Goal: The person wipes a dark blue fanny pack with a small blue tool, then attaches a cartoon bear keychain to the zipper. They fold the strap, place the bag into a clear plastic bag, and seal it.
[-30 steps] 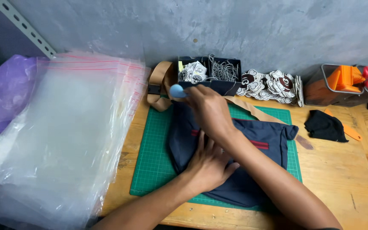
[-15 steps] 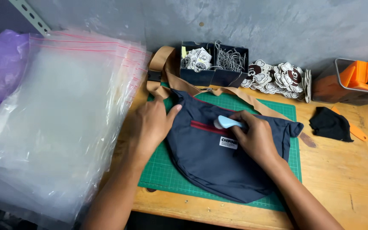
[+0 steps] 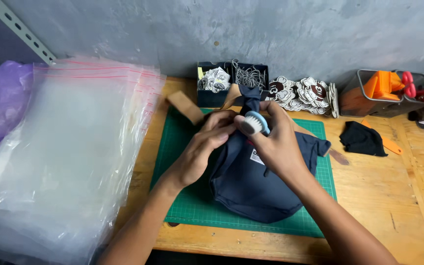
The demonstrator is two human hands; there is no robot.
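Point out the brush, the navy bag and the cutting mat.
Brush (image 3: 254, 122), head view, on its round bristle face.
Navy bag (image 3: 246, 184), head view, on the lower front panel.
Cutting mat (image 3: 180, 147), head view, on the bare green area left of the bag.

A green gridded cutting mat (image 3: 182, 196) lies on the wooden table. Left of the mat: stacked clear zip bags (image 3: 69, 152). Behind it: a dark two-compartment box (image 3: 212, 98) and white die-cut tags (image 3: 303, 93). To its right: crumpled black cloth (image 3: 361, 140).
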